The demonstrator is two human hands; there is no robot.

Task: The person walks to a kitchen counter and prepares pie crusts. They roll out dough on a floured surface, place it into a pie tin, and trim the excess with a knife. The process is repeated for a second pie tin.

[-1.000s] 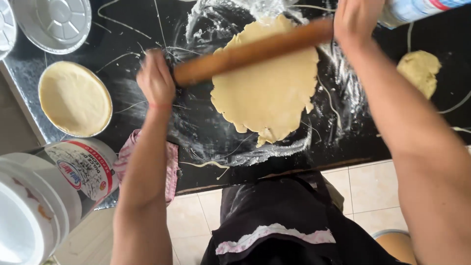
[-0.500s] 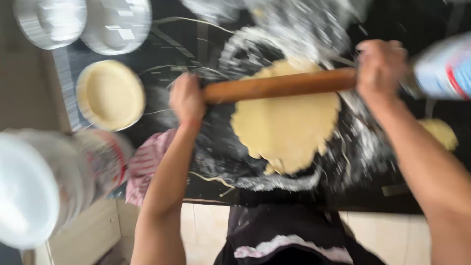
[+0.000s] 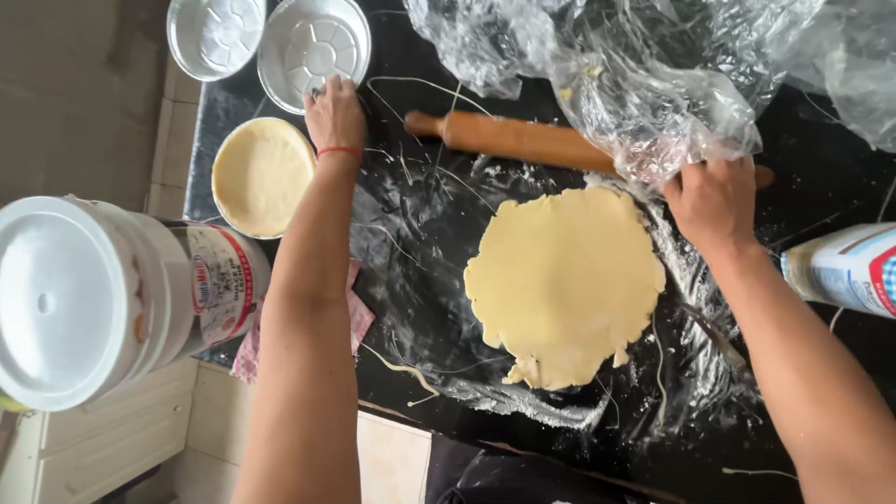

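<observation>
Here the rolled-out dough sheet [image 3: 565, 285] lies flat on the floured black table [image 3: 420, 243], just beside the right hand [image 3: 711, 201]. It looks thin, soft and easily torn, with ragged edges at its near rim; I judge it best lifted from underneath with spread fingers, or draped over the rolling pin [image 3: 513, 138], not pinched at one edge. The right hand's grip closes on the edge of the crumpled clear plastic wrap [image 3: 653, 84] that overlies the pin's far end. The left hand [image 3: 333, 114] reaches to the rim of an empty foil pie tin [image 3: 313, 42], fingers touching it, grip not clearly closed. Nearer lies a dough-lined tin [image 3: 262, 175], then a white bucket [image 3: 103, 294].
</observation>
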